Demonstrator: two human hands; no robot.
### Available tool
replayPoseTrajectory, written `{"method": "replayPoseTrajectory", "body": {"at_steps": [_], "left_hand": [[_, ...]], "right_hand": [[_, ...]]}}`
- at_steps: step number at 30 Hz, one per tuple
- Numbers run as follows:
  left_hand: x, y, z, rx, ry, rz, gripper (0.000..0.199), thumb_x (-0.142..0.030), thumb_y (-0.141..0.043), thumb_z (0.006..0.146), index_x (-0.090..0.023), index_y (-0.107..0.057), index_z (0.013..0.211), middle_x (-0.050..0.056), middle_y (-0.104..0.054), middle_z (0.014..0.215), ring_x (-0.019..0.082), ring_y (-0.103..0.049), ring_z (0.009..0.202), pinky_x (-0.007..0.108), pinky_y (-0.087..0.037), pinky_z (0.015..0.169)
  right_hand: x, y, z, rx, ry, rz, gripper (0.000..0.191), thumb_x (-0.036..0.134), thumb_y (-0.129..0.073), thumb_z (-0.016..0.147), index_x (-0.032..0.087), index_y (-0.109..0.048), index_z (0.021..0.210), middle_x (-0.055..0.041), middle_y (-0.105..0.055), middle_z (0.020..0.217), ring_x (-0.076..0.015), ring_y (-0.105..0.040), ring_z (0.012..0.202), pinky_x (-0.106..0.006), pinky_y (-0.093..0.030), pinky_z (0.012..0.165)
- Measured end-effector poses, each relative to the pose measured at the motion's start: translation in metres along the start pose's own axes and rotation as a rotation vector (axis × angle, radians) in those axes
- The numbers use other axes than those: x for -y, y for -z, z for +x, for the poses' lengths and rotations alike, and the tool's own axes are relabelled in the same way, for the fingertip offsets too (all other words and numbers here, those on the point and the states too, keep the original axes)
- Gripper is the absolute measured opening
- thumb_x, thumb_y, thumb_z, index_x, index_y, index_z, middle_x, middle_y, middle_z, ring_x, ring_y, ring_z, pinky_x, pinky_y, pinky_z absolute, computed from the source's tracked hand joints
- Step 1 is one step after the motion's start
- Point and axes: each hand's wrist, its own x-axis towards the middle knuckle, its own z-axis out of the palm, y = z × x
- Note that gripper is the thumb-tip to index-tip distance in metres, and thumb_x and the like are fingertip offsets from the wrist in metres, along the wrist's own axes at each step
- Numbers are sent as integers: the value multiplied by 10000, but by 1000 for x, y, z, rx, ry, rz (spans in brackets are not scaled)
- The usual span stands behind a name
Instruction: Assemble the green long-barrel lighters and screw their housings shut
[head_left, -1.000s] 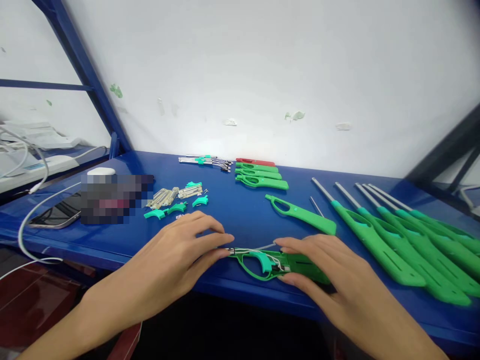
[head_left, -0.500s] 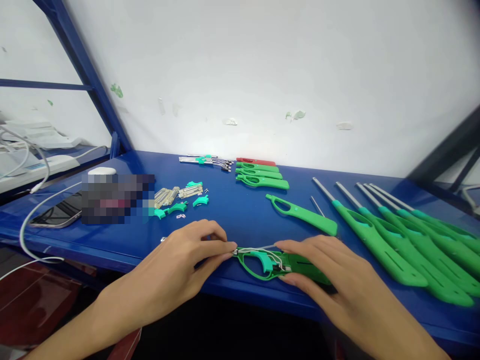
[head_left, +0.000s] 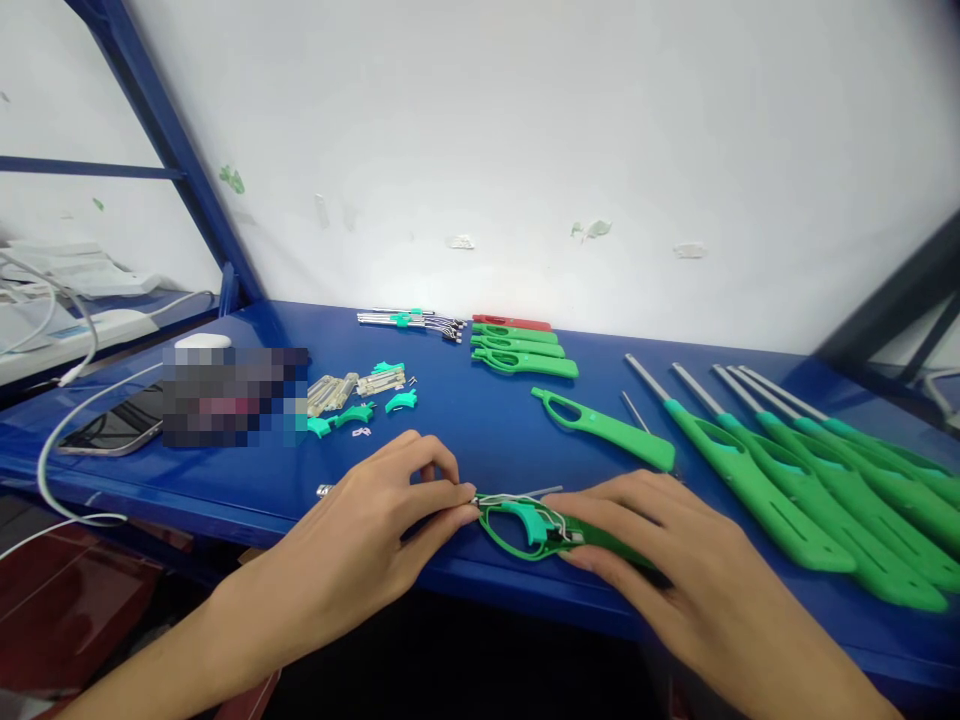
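An open green lighter shell half [head_left: 496, 545] lies near the table's front edge, holding a teal trigger [head_left: 531, 522], a black and silver part [head_left: 566, 537] and thin white wires. My right hand [head_left: 667, 560] grips the shell's handle end between thumb and fingers. With thumb and forefinger, my left hand [head_left: 397, 510] pinches the metal tube at the shell's narrow tip. The tube's far end [head_left: 324, 491] shows past the left hand; its middle is hidden. A thin, pale tube [head_left: 551, 491] sticks up beside the right fingertips.
A green shell cover [head_left: 607, 430] and a thin rod [head_left: 635, 411] lie beyond my right hand. Several long-nosed lighters [head_left: 757, 490] fan out on the right. Behind are stacked shells [head_left: 525, 362] and wired tubes [head_left: 409, 321]. Teal triggers [head_left: 401, 401] and a phone [head_left: 116, 420] are left.
My right fingertips have shifted slightly left along the shell, and the pale tube's free end now shows above them. The left hand has moved slightly, exposing more of the metal tube's end.
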Motion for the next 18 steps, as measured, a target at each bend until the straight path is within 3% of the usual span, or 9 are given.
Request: {"method": "replayPoseTrajectory", "body": {"at_steps": [3,7,15,18], "left_hand": [[1,-4,2,-34,0,-46,163,-207,-596,1117,-256,-745,1160,29,-625,1134,160,-624,986,284,-490,839],[-2,-4,5,36,-23,-48,348,-126,-530,1122,-308,-671,1383,32,-607,1200,164,-610,1021,279,-484,854],[-6,-4,7,59,-59,-75,399,-27,-466,1096,-271,-705,1301,45,-612,1201,181,-585,1044,291,-481,866],[-5,-5,6,50,-63,-88,419,-16,-466,1090,-278,-703,1315,41,-609,1204,175,-588,1044,285,-477,870]], "right_hand": [[0,0,-2,10,-2,-2,268,392,-548,1119,385,-658,1364,-6,-740,1200,-219,-723,1063,-405,-589,919],[0,0,-2,2,0,-2,245,378,-557,1115,378,-687,1322,-16,-742,1181,-227,-721,1049,-413,-599,903],[1,-1,-1,0,-10,-2,239,362,-554,1118,385,-669,1327,0,-738,1199,-219,-721,1062,-414,-607,905],[-1,-1,-1,21,-21,-19,306,398,-520,1131,411,-592,1428,8,-720,1320,-220,-715,1157,-442,-607,986]]}}
